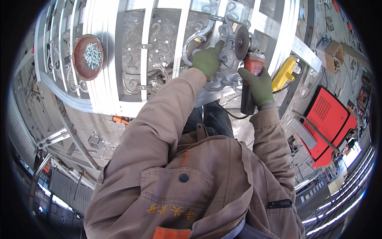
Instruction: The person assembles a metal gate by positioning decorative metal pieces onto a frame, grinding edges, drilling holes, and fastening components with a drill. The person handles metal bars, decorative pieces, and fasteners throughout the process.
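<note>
At the far middle of the scene, over a metal gate panel [107, 47] lying flat on supports, the person's left hand [207, 60], in a green glove, presses down on the ornamental scrollwork [217, 30] with the fingers curled over a curl of the iron. The right hand [258, 85], gloved the same way, is closed around the dark body of an angle grinder [248, 63], whose round disc [241, 42] stands on edge just beside the left hand's fingertips, touching or nearly touching the scrollwork.

The chief risk, as I judge it, is that closeness: should the disc catch in a tight curl and kick, it could jump toward the left glove. The grinder's cord [234, 115] hangs down near the person's legs and could snag. Whether the disc has a guard on the near side is hard to tell.

Left of the work, a rusty round dish [88, 57] full of nails [92, 55] rests on the gate's bars. A yellow tool [283, 75] lies on the right of the panel, and a red machine case [330, 119] stands on the floor further right. The gate is pale painted metal with flat bars and grey scrolled infill. Around it lie more metal frames and rails in what looks like an open, bright workshop yard.
</note>
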`<state>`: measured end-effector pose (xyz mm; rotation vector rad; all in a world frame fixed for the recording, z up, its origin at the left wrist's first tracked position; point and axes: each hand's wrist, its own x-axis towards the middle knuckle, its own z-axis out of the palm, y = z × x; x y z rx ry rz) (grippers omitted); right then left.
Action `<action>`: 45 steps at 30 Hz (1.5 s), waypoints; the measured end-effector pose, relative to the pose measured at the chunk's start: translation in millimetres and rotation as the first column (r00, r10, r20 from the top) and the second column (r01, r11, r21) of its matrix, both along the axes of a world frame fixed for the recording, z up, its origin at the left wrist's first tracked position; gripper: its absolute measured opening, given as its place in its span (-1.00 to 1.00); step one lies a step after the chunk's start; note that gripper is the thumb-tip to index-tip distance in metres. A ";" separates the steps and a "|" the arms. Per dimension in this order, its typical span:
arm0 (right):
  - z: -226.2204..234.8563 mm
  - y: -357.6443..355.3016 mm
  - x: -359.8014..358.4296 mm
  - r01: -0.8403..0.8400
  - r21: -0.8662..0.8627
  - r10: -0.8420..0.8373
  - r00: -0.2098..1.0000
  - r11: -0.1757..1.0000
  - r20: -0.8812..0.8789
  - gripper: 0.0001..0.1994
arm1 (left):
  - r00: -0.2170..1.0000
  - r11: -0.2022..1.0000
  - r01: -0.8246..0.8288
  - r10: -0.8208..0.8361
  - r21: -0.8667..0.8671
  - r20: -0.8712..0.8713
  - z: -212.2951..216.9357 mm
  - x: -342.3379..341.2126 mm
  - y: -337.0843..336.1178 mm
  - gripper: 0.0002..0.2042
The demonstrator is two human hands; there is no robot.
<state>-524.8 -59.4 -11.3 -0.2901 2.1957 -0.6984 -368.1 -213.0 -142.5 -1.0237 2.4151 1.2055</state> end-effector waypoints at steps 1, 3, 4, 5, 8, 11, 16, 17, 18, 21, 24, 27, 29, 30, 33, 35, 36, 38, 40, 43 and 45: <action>-0.9 -0.5 0.4 0.005 -0.007 -0.005 1.000 1.000 0.009 -0.37 | 1.000 1.000 -0.002 0.002 -0.002 -0.015 -3.3 1.1 0.2 -0.18; -4.6 3.4 -1.3 0.014 -0.021 -0.014 1.000 1.000 0.005 -0.37 | 1.000 1.000 0.014 -0.014 0.005 0.008 4.2 -2.3 -0.7 -0.18; -6.2 5.4 -2.7 0.018 -0.028 -0.018 1.000 0.999 0.003 -0.37 | 1.000 1.000 0.022 -0.022 0.009 0.020 8.1 -3.9 -1.2 -0.18; -5.9 4.1 -2.9 0.006 -0.017 -0.006 1.000 1.000 -0.002 -0.37 | 0.999 1.000 0.024 -0.024 0.004 0.022 8.0 -3.1 -1.6 -0.18; -5.5 2.0 -4.8 -0.019 0.004 0.019 1.000 1.000 -0.010 -0.36 | 0.999 0.999 0.031 -0.031 -0.008 0.020 6.6 -1.1 -1.8 -0.20; -6.4 0.9 -5.9 -0.012 -0.002 0.012 1.000 1.000 -0.005 -0.36 | 1.000 0.999 0.030 -0.030 -0.018 0.004 3.9 -0.3 -0.7 -0.25; -3.5 -3.5 -4.2 0.015 -0.024 -0.015 1.000 1.000 -0.002 -0.36 | 1.000 1.000 0.006 -0.007 -0.026 -0.020 2.2 0.3 1.3 -0.25; -5.2 -3.2 -4.9 0.013 -0.030 -0.013 1.000 0.999 0.003 -0.36 | 1.000 1.000 0.007 -0.007 -0.028 -0.022 1.2 0.6 1.6 -0.25; -7.9 -2.0 -6.6 0.011 -0.035 -0.010 1.000 0.999 0.007 -0.36 | 1.000 1.000 0.007 -0.008 -0.030 -0.024 0.1 0.6 1.9 -0.25; -11.6 0.2 -9.4 -0.004 -0.029 0.004 1.000 1.000 -0.002 -0.35 | 0.999 0.999 0.006 -0.007 -0.045 -0.031 -0.4 -0.2 2.8 -0.25; -10.8 2.2 -9.0 -0.024 -0.013 0.024 1.000 1.000 -0.018 -0.35 | 0.999 0.999 -0.002 0.000 -0.047 -0.035 2.0 0.0 3.0 -0.25; -6.2 4.3 -5.4 -0.047 0.017 0.048 0.998 0.999 -0.042 -0.35 | 0.999 0.999 -0.011 0.010 -0.040 -0.034 2.1 1.2 2.5 -0.26; -5.0 4.4 -3.4 -0.031 0.023 0.032 0.999 0.999 -0.028 -0.34 | 1.000 1.000 -0.014 0.014 -0.005 -0.010 4.6 0.4 0.8 -0.24; -5.1 4.6 -2.8 -0.007 0.017 0.007 1.000 1.000 -0.003 -0.34 | 1.000 0.999 -0.016 0.015 0.028 0.013 7.4 -1.9 -1.1 -0.21; -9.8 3.7 -5.8 0.014 0.006 -0.014 1.000 1.000 0.016 -0.35 | 0.999 0.998 -0.023 0.021 0.051 0.032 12.0 -3.0 -1.2 -0.17; -12.1 -0.2 -8.6 0.004 0.013 -0.004 1.000 1.000 0.007 -0.36 | 0.999 0.999 -0.030 0.029 0.039 0.024 9.7 -2.0 -0.1 -0.17; -11.8 -3.6 -9.5 -0.005 0.023 0.005 1.000 1.000 0.000 -0.37 | 0.999 0.999 -0.034 0.033 0.031 0.017 6.9 -0.5 0.9 -0.17; -10.8 -8.0 -11.5 -0.011 0.031 0.011 1.000 0.999 -0.007 -0.38 | 0.999 0.999 -0.031 0.032 0.014 -0.007 6.0 0.6 1.3 -0.22; -9.5 -10.3 -13.7 -0.005 0.028 0.005 1.000 1.000 -0.006 -0.39 | 0.999 1.000 -0.018 0.018 -0.004 -0.042 10.5 0.5 1.8 -0.29; -9.4 -14.7 -14.6 0.011 -0.004 -0.011 1.000 1.000 0.008 -0.40 | 0.997 0.999 -0.033 0.032 -0.007 -0.067 8.0 2.4 2.1 -0.30; -7.2 -17.0 -14.1 0.017 -0.008 -0.017 1.000 1.000 0.026 -0.40 | 0.997 0.999 -0.038 0.036 -0.018 -0.074 7.1 2.9 3.6 -0.29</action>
